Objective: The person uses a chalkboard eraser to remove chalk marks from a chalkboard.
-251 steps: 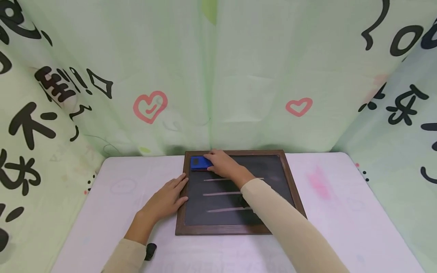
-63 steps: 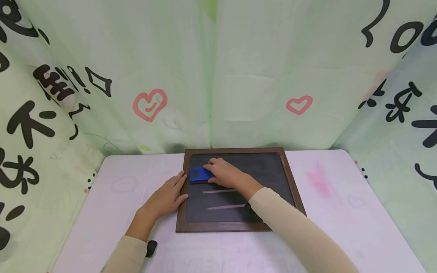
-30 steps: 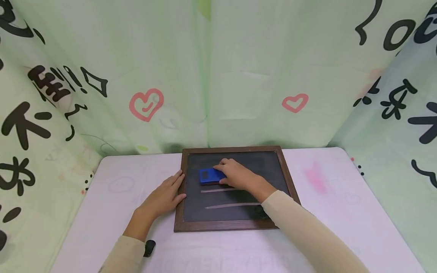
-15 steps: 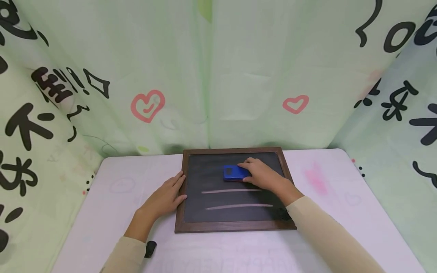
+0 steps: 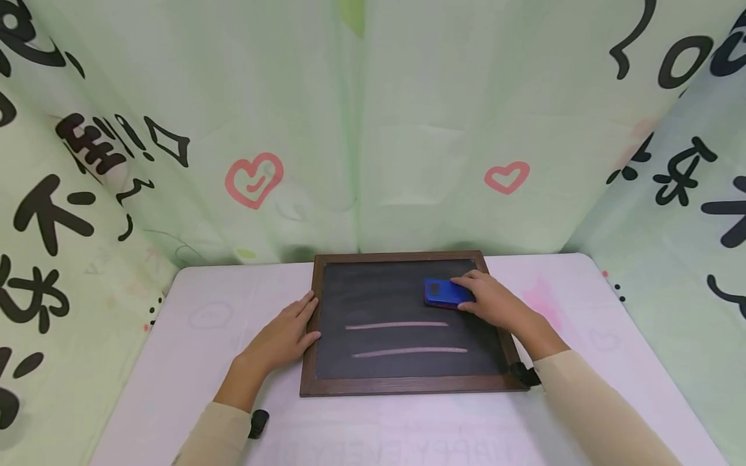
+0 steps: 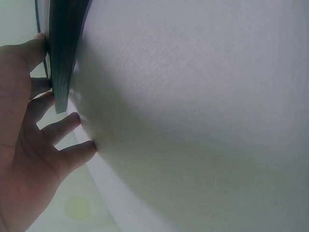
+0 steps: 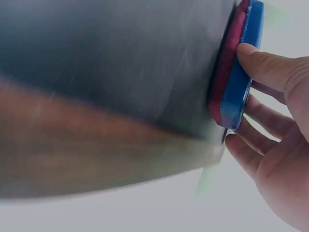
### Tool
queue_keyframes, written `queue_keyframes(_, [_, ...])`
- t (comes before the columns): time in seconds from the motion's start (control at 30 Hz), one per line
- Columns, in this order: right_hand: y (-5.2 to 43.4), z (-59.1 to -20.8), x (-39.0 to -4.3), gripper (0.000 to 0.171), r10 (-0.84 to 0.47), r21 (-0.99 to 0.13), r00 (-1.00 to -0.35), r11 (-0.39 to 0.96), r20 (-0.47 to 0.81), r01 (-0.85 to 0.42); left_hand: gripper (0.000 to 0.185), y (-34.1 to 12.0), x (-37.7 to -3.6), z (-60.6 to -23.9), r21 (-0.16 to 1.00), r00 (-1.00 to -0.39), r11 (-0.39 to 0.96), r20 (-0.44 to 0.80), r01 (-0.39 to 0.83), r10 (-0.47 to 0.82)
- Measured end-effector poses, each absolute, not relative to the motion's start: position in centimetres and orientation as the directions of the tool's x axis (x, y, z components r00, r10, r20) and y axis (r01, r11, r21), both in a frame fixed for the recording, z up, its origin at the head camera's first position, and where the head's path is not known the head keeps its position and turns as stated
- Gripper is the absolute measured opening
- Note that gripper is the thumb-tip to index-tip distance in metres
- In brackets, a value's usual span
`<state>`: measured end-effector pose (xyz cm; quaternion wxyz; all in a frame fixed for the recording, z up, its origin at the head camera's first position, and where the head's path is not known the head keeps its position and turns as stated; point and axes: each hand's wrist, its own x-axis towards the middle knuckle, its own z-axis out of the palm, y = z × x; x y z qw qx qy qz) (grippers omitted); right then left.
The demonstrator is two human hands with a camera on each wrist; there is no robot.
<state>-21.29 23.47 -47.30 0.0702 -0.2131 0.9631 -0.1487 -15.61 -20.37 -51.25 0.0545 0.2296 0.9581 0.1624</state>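
A: Start close in. What's the surface like?
B: A pale lilac tablecloth [image 5: 192,362], with faint lettering [image 5: 396,446] along the near side. Beige sleeves [image 5: 215,433] reach in from both lower corners.
A: And past the sleeves?
B: A blackboard [image 5: 373,366] lying on the cloth, in a brown wooden frame [image 5: 408,386]. Two pinkish lines [image 5: 410,352] run across its lower half, one above the other, roughly level.
A: The hands?
B: The left hand [image 5: 284,336] has its fingers spread and fairly straight, touching the left side of the frame. The right hand [image 5: 489,299] pinches the right end of a blue eraser [image 5: 445,292] between thumb and fingers.
A: Where's the eraser, exactly?
B: On the upper right part of the board, above both lines, near the frame's right side.
A: How does it look?
B: A rounded-cornered block, glossy blue, with a small dark square near its left end. From the right wrist you see a deep red layer [image 7: 228,72] beneath, facing the board.
A: Farther back?
B: A pink smudge [image 5: 542,298] on the cloth beyond the right forearm, then pale green curtains [image 5: 419,129] with two red hearts [image 5: 507,178] and bold black characters [image 5: 43,210] at the sides.
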Motion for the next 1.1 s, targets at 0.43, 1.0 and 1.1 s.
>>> queue_keyframes(0.43, [25.0, -47.0, -21.1, 0.057, -0.401, -0.337, -0.911, 0.873, -0.090, -0.351, 0.072, -20.3, -15.6, -51.1, 0.326, -0.890, 0.848, -0.036, 0.419, 0.454])
queue_keyframes(1.0, [21.0, -47.1, -22.0, 0.059, -0.476, -0.332, -0.875, 0.842, -0.088, -0.425, 0.072, -20.1, -15.6, -50.9, 0.335, -0.893, 0.849, -0.040, 0.410, 0.447])
queue_keyframes(1.1, [19.9, -47.1, -22.3, 0.059, -0.483, -0.333, -0.869, 0.841, -0.107, -0.426, 0.072, -20.1, -15.5, -50.8, 0.335, -0.893, 0.849, -0.040, 0.410, 0.447])
